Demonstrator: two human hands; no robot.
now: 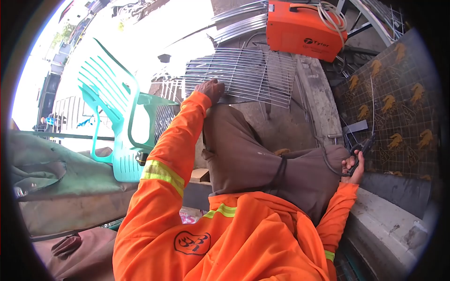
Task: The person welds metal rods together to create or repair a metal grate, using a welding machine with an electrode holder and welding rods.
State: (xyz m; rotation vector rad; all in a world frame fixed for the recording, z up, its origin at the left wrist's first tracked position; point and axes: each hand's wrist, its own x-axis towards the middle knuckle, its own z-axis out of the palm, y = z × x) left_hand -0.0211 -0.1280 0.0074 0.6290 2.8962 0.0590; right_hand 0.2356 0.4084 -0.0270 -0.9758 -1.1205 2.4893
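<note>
My left hand (211,90) is at the near left edge of a wire grille (262,77), its fingers curled over the thin parallel bars. The grille lies just beyond my knee, with crossbars running under its rods. Out to the right, my right hand (353,168) is wrapped round a black welding electrode holder (365,147). A thin electrode rod (373,100) points upward from the holder's jaws. The holder's dark cable (326,161) curves across my trouser leg.
An orange welding machine (300,33) with a coiled pale cable stands at the back right. A turquoise plastic chair (124,136) is on the left. Printed plywood (393,103) leans on the right, beside a concrete ledge (318,93). Long metal strips (241,28) lie at the back.
</note>
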